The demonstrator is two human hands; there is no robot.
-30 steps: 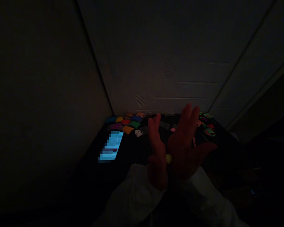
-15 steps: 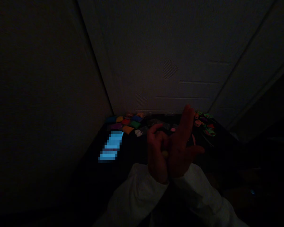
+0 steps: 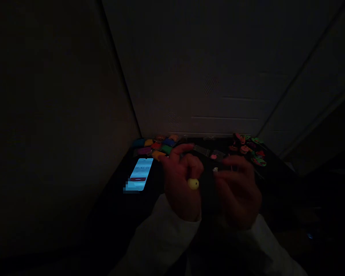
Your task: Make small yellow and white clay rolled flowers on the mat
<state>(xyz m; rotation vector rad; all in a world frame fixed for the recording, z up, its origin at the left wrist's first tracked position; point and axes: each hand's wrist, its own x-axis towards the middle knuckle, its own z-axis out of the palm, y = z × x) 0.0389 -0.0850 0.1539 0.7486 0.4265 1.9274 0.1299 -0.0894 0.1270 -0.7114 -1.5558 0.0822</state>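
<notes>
Left hand [image 3: 179, 188]: fingers loosely curled, holding a small, round, pale-yellow ball with a dark spot [image 3: 192, 184] against the palm. Right hand [image 3: 241, 191]: digits drawn together, a small, irregular white scrap [image 3: 215, 169] pinched at the tips, just beside the ball. Beyond, on a black tabletop [image 3: 117, 199], lie a lit rectangular phone [image 3: 142, 168] and, behind it, multicoloured packets [image 3: 168, 149]. Scrap's material: cannot tell.

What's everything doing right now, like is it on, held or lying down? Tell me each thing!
Phone: screen lit, lying down.
Yellow ball: round, dark spot, in the left hand.
Left hand: fingers curled.
White piece: held at the right fingertips.
Right hand: pinching.
Green packet: lying down; too dark to tell if sealed.
</notes>
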